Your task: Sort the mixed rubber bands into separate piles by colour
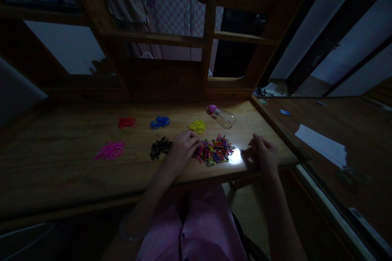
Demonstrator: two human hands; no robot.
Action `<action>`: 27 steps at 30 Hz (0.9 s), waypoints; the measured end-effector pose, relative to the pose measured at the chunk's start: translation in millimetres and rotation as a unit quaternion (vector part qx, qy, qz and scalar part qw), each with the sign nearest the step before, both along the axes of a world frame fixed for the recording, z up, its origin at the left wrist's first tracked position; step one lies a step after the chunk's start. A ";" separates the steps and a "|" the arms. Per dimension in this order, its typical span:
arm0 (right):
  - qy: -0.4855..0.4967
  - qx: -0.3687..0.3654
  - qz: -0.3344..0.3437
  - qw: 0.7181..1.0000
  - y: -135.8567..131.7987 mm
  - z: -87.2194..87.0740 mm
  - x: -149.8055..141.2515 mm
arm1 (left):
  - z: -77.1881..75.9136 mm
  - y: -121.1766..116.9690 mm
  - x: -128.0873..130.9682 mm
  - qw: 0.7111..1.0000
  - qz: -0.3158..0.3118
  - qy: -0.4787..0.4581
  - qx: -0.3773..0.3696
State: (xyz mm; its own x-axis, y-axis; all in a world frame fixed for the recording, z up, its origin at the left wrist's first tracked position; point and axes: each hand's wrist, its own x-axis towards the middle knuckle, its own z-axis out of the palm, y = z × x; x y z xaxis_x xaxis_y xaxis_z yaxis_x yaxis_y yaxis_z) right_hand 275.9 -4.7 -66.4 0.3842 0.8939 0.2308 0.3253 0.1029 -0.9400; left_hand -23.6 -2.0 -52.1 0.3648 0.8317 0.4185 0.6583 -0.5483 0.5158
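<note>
A mixed pile of small coloured loops that look like rubber bands (pixel 217 149) lies near the table's front edge. My left hand (pixel 185 144) reaches over the left end of this pile. Its fingers are bent and drawn together, and whatever sits between the tips is hidden. Right of the pile, past a bright reflection, my right hand (pixel 265 153) hovers low or rests by the tabletop with curled fingers; I cannot make out anything in them. Close to my left hand lies a heap of black bands (pixel 160 147). Yellow bands (pixel 197 126) lie just behind it.
Farther left are blue bands (pixel 159 122), red bands (pixel 126 122) and pink bands (pixel 110 150) in separate heaps. A clear bottle with a pink cap (pixel 225 118) lies on its side behind the mixed pile. A wooden shelf frame (pixel 153 38) rises at the table's back. White paper (pixel 321 144) lies at right.
</note>
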 end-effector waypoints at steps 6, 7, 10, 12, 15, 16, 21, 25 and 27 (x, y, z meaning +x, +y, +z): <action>0.010 0.002 -0.001 1.000 1.1 -2.2 0.4 | 0.4 0.0 -3.8 1.000 -0.009 -0.016 -0.015; 0.012 0.003 -0.001 1.000 1.3 -2.6 0.6 | 0.9 -0.1 -3.7 1.000 -0.010 -0.020 -0.018; 0.003 0.007 0.002 1.000 1.2 -2.7 1.0 | 3.4 -2.3 -0.9 0.999 -0.020 -0.018 -0.024; -0.002 0.007 0.003 1.000 0.8 -2.4 1.1 | 5.4 -4.9 2.4 0.999 -0.040 0.000 -0.024; -0.003 0.004 0.001 1.000 0.6 -2.7 1.3 | 7.0 -8.5 7.2 0.996 -0.074 0.050 -0.021; -0.001 0.004 0.000 1.000 0.7 -3.0 1.4 | 6.9 -9.2 8.4 0.994 -0.083 0.067 -0.020; 0.006 0.008 -0.002 1.000 1.7 -4.0 1.0 | 3.5 -8.3 10.7 0.988 -0.106 0.116 -0.009; -0.004 0.012 -0.003 1.000 1.0 -1.3 -1.0 | 0.8 -5.6 9.9 0.987 -0.098 0.130 0.004; -0.014 0.013 -0.004 1.000 0.5 0.2 -1.7 | 0.3 -4.9 8.9 0.986 -0.101 0.132 0.003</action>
State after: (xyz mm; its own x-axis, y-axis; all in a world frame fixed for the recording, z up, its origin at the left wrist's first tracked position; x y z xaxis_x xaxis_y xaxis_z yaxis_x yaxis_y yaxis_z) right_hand 274.2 -4.2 -66.2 0.3839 0.8848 0.2642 0.3529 0.1239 -0.9274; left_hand -14.7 -7.0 -51.8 0.6198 0.7284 0.2919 0.6463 -0.6848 0.3367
